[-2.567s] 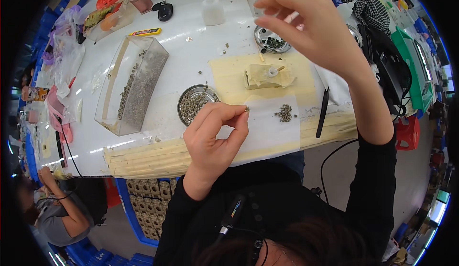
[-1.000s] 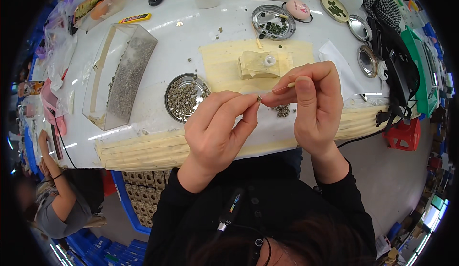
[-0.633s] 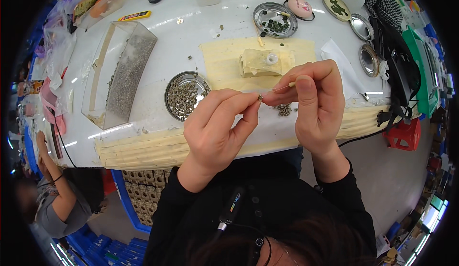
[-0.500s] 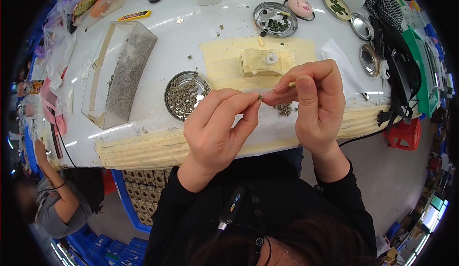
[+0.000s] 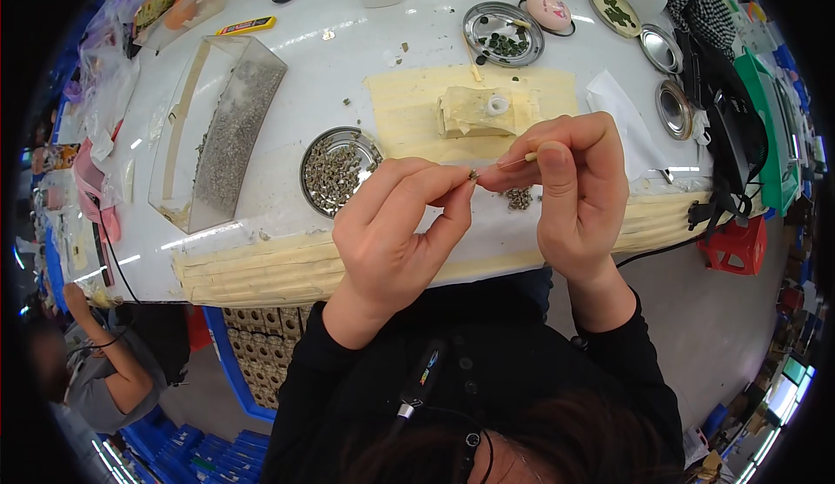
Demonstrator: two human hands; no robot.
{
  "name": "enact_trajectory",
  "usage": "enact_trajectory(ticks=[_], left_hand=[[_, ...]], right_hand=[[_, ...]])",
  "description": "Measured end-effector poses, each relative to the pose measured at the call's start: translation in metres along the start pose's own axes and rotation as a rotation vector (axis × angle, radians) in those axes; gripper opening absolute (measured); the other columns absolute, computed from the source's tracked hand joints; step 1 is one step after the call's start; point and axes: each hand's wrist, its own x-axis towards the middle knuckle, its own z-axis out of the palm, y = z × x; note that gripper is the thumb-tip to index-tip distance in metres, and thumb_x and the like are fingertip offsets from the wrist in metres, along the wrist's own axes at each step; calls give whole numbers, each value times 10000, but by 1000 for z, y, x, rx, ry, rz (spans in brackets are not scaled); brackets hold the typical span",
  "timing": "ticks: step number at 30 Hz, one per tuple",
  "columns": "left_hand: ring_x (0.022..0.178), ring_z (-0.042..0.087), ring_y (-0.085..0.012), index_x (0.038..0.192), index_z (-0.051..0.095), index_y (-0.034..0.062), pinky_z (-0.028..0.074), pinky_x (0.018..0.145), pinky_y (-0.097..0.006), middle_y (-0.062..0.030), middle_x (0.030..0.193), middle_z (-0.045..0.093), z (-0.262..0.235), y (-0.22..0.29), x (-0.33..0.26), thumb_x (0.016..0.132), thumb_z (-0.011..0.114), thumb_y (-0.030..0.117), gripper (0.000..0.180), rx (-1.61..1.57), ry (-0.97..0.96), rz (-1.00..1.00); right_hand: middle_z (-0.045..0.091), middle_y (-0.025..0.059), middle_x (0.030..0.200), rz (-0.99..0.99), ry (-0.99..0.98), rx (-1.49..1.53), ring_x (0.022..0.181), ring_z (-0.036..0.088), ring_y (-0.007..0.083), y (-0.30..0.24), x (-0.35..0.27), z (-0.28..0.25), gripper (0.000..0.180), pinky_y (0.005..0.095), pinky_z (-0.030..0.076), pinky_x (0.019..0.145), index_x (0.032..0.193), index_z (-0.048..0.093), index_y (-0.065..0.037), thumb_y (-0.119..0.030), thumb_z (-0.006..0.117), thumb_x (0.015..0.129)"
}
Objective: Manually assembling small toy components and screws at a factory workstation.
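Note:
Between thumb and fingertips my left hand point(image 5: 396, 223) pinches a small metal piece point(image 5: 472, 176), too tiny to make out fully. My right hand point(image 5: 578, 193) grips a thin needle-like tool point(image 5: 520, 161) with a pale yellow end, and its tip meets the piece. Beneath the hands, a little pile of similar metal pieces point(image 5: 519, 198) lies on white paper. A round metal dish point(image 5: 306, 190) full of such pieces stands to the left of my left hand. Beyond the hands sits a tape-wrapped block point(image 5: 461, 117) with a small white ring point(image 5: 497, 106) on top.
A clear bin point(image 5: 239, 127) of small grey parts stands at left. Far right are a metal plate point(image 5: 475, 25) with dark green bits, a pink round case point(image 5: 550, 12) and a black bag point(image 5: 726, 119). A co-worker's arm point(image 5: 113, 345) reaches the table at lower left.
My hands hold nearly the same pose, with only slight shifts at the fingertips. At the lower left, the co-worker's hand has moved a little downward.

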Motion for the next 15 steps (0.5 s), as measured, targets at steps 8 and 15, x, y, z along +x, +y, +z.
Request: enact_trajectory(ticks=[8,15], left_hand=[[618,636,-171,871,688,-2,501,532,-262,-80,764,640,0,0,0,714,762,-57,182,2,-1,-2],[625,637,-180,870,687,-2,503,535,-266,-84,765,643,0,0,0,716,760,-56,179,-9,-1,-6]], right_hand=[[611,95,848,-4,-5,-17,796,700,158,0,0,-1,126,267,597,708,990,468,46,-79,479,1010],[614,93,842,-10,-5,-27,797,703,158,0,0,-1,121,263,595,711,990,470,45,-74,480,1009]])
